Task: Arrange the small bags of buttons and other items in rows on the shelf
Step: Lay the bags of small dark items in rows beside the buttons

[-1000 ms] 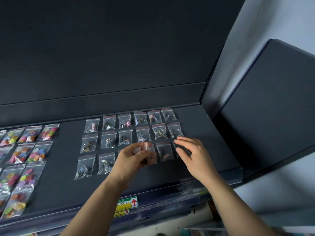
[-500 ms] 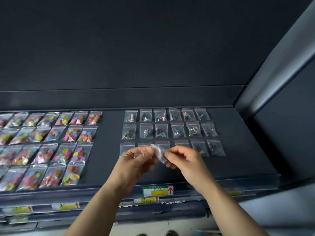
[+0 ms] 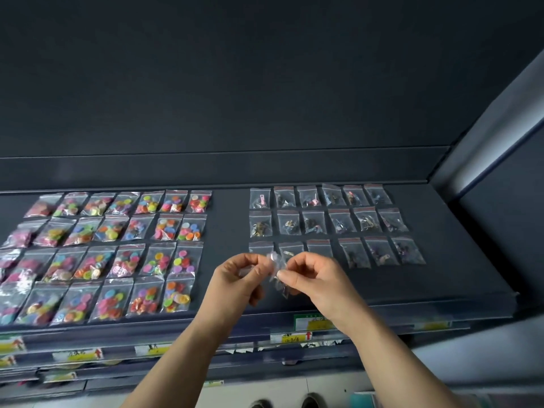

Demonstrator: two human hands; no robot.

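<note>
As before, small bag (image 3: 276,262) between both hands (image 3: 239,278) (image 3: 319,278)

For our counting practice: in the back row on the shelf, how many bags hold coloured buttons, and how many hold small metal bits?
Bags of coloured buttons: 7
Bags of small metal bits: 6
Total: 13

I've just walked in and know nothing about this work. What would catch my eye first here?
The bright bags of coloured buttons, laid in rows on the left of the dark shelf, stand out most. At the centre front, the left hand and right hand together pinch one small clear bag. Behind them on the right lies a neat grid of smaller bags with darker contents.
</note>
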